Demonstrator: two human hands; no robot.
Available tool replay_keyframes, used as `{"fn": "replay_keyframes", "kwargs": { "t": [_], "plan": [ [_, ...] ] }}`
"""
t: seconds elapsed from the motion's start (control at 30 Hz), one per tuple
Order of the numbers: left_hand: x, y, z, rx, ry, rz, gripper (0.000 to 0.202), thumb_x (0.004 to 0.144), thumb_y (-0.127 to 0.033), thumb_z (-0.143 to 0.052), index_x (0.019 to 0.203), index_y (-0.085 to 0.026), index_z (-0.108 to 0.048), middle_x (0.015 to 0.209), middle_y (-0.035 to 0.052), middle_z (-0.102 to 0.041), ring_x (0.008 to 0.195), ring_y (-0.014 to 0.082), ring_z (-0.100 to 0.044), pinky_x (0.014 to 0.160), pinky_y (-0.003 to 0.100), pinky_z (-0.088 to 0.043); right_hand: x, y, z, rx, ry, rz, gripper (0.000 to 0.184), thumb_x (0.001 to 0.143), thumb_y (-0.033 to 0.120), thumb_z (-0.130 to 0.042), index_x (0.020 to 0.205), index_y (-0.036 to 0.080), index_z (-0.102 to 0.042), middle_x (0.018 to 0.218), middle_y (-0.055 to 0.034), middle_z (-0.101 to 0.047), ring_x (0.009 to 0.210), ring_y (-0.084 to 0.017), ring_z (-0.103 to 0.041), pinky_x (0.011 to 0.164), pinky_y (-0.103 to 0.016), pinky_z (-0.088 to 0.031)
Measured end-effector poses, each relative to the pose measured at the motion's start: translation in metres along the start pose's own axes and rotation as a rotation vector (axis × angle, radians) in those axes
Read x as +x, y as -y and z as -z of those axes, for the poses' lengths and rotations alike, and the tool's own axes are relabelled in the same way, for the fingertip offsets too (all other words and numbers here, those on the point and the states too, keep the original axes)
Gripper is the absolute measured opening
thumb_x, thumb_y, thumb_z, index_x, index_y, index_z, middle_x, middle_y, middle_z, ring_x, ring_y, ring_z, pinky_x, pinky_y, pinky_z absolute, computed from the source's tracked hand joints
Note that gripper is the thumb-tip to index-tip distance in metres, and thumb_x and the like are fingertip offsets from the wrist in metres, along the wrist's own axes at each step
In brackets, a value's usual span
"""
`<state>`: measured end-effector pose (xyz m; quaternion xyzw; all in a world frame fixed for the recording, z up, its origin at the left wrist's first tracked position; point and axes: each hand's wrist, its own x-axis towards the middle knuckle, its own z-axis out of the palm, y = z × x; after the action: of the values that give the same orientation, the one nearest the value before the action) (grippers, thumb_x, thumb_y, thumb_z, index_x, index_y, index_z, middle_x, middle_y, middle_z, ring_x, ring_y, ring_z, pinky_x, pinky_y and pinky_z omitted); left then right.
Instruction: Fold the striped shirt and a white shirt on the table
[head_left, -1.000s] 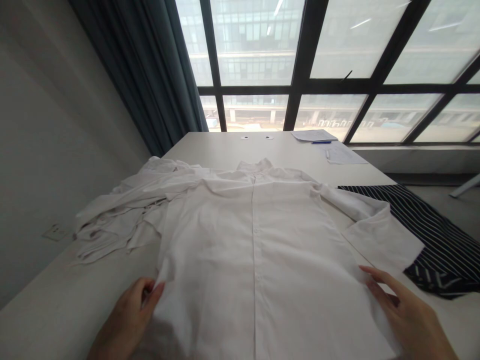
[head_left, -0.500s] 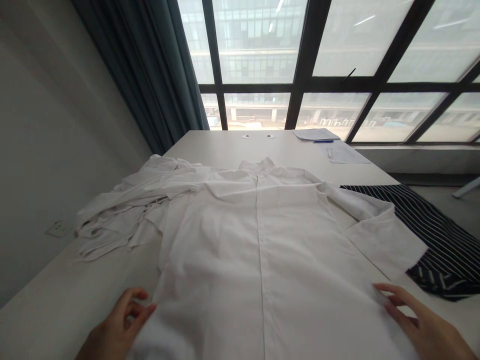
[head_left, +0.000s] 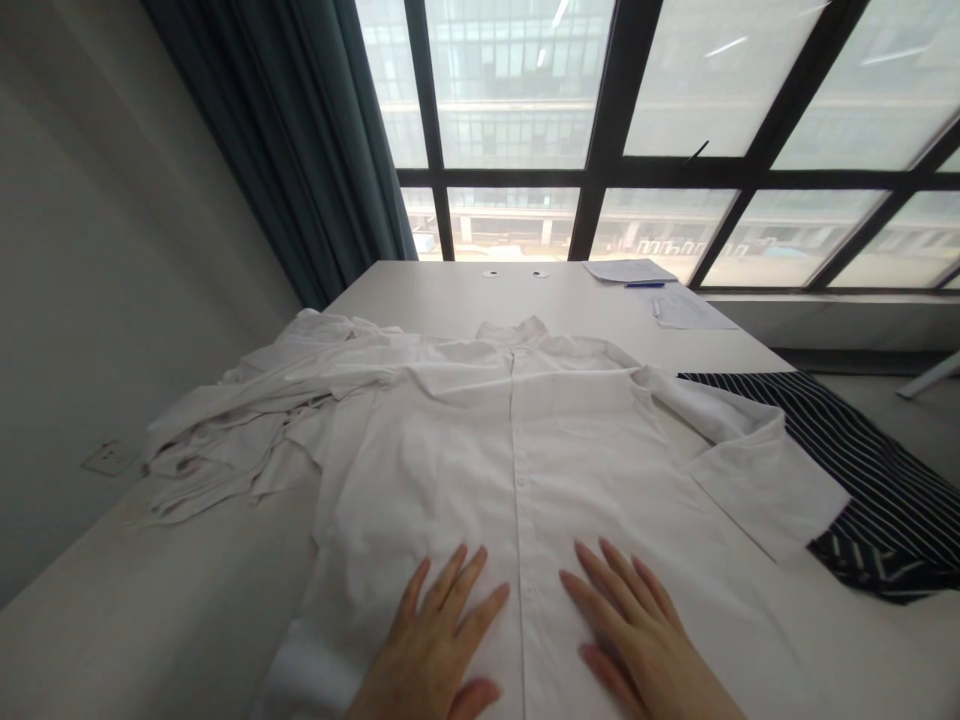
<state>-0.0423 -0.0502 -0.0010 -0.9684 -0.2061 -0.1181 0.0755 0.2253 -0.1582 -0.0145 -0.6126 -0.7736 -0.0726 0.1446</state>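
A white button-up shirt (head_left: 525,450) lies spread front-up on the white table (head_left: 150,610), collar toward the window. My left hand (head_left: 435,650) rests flat on the lower front, just left of the button placket, fingers apart. My right hand (head_left: 645,640) lies flat on the cloth just right of the placket, fingers spread too. Neither hand grips anything. The shirt's right sleeve (head_left: 757,470) is folded back over the side.
A heap of white garments (head_left: 247,420) lies left of the shirt. A dark striped garment (head_left: 862,470) hangs over the table's right edge. Papers (head_left: 675,300) and a blue pen (head_left: 645,284) sit at the far end by the window; a dark curtain (head_left: 300,150) hangs on the left.
Both hands left the shirt's lower side edges and came together at the middle, now pressed flat on either side of the buttons.
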Motion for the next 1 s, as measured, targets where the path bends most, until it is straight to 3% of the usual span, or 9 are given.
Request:
{"fn": "replay_keyframes", "kwargs": {
  "t": [0.13,0.27,0.5,0.63,0.73,0.83,0.93,1.0],
  "plan": [
    [-0.008,0.002,-0.002,0.072,0.016,-0.036,0.068,0.085,-0.045,-0.06,0.147,-0.028,-0.04,0.151,0.0064,-0.043,0.139,0.028,-0.038,0.112,0.045,-0.033,-0.005,-0.002,0.002,-0.14,0.003,0.077,0.065,0.091,0.051,-0.052,0.151,0.034,-0.033,0.15,-0.0032,-0.044,0.128,-0.03,-0.052,0.095,-0.044,-0.045],
    [-0.008,0.002,-0.002,0.133,-0.007,-0.045,0.066,0.086,-0.046,-0.057,0.147,-0.028,-0.041,0.15,0.0061,-0.044,0.139,0.0286,-0.037,0.114,0.046,-0.027,-0.011,-0.008,-0.001,-0.238,-0.007,0.084,0.065,0.092,0.049,-0.048,0.152,0.032,-0.03,0.149,-0.0009,-0.044,0.131,-0.028,-0.049,0.098,-0.044,-0.041],
    [-0.025,0.011,-0.001,0.13,-0.022,0.071,0.06,0.09,-0.034,-0.05,0.148,-0.033,-0.037,0.151,0.0035,-0.044,0.139,0.0257,-0.038,0.117,0.046,-0.019,-0.045,-0.035,0.0,-0.271,-0.022,-0.157,0.069,0.092,0.045,-0.046,0.155,0.032,-0.022,0.148,-0.0042,-0.046,0.131,-0.03,-0.048,0.099,-0.047,-0.037],
    [-0.05,0.028,-0.008,0.205,-0.05,0.122,0.06,0.091,-0.04,-0.048,0.149,-0.03,-0.036,0.151,0.0053,-0.044,0.14,0.0266,-0.037,0.118,0.046,-0.015,-0.069,-0.052,0.001,-0.297,-0.039,-0.241,0.07,0.092,0.046,-0.043,0.155,0.03,-0.02,0.149,-0.0063,-0.046,0.131,-0.031,-0.048,0.099,-0.049,-0.036],
    [-0.069,0.042,-0.015,0.215,-0.046,0.151,0.064,0.091,-0.051,-0.047,0.15,-0.028,-0.035,0.15,0.0063,-0.045,0.139,0.0267,-0.038,0.117,0.045,-0.019,-0.079,-0.064,0.001,-0.294,-0.065,-0.282,0.065,0.091,0.046,-0.044,0.152,0.03,-0.029,0.146,-0.0067,-0.05,0.124,-0.031,-0.055,0.099,-0.05,-0.036],
    [-0.077,0.058,-0.017,0.169,-0.032,0.188,0.061,0.091,-0.053,-0.047,0.148,-0.034,-0.037,0.148,0.003,-0.048,0.135,0.0267,-0.044,0.114,0.045,-0.027,-0.074,-0.08,0.004,-0.267,-0.12,-0.317,0.044,0.091,0.04,-0.047,0.133,0.03,-0.055,0.13,-0.0061,-0.065,0.107,-0.028,-0.066,0.101,-0.052,-0.034],
    [-0.061,0.072,-0.01,0.09,-0.041,0.174,0.049,0.093,-0.044,-0.049,0.141,-0.033,-0.049,0.139,0.0018,-0.057,0.127,0.0246,-0.053,0.11,0.041,-0.035,-0.046,-0.094,0.01,-0.203,-0.145,-0.325,0.029,0.092,0.031,-0.045,0.11,0.025,-0.068,0.112,-0.006,-0.073,0.1,-0.025,-0.068,0.101,-0.051,-0.035],
    [-0.036,0.076,-0.002,0.025,-0.058,0.15,0.037,0.095,-0.035,-0.047,0.13,-0.029,-0.059,0.131,0.0027,-0.064,0.121,0.0225,-0.058,0.107,0.04,-0.04,-0.016,-0.095,0.015,-0.13,-0.137,-0.268,0.029,0.093,0.027,-0.043,0.109,0.024,-0.067,0.113,-0.0073,-0.072,0.105,-0.025,-0.066,0.101,-0.048,-0.038]
  ]
}}
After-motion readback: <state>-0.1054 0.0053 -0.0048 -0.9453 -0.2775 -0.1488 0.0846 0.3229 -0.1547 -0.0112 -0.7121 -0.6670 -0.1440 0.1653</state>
